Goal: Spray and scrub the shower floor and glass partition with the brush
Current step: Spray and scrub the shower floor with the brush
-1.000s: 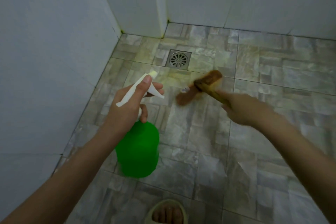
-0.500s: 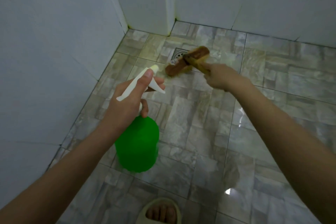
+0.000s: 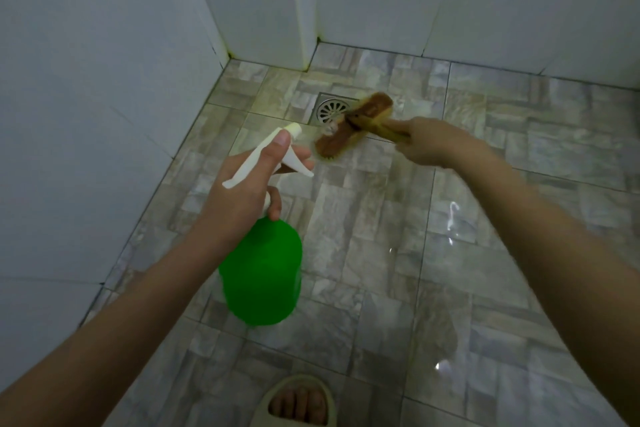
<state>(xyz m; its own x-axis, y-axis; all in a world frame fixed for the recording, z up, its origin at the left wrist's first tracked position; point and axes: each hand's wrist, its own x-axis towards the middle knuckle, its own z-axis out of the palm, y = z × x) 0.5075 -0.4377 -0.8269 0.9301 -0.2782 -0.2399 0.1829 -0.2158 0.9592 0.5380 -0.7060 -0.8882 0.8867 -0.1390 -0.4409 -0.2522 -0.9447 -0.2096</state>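
My left hand [image 3: 247, 191] grips the white trigger head of a green spray bottle [image 3: 261, 276], which hangs above the grey tiled shower floor [image 3: 363, 253] with its nozzle pointing away from me. My right hand [image 3: 433, 144] holds the yellow handle of a brown scrub brush [image 3: 353, 128]. The brush head lies on the floor tiles at the right edge of the square metal drain [image 3: 332, 109]. No glass partition can be made out.
White tiled walls [image 3: 104, 97] close in the left and far sides, meeting at a corner with yellowish grime. Wet glints show on the floor at the right. My foot in a pale slipper [image 3: 299, 402] stands at the bottom edge.
The brush went from the tiles near the spray bottle forward onto the drain, then came slightly back toward me and to its right edge. The spray bottle stayed about where it was.
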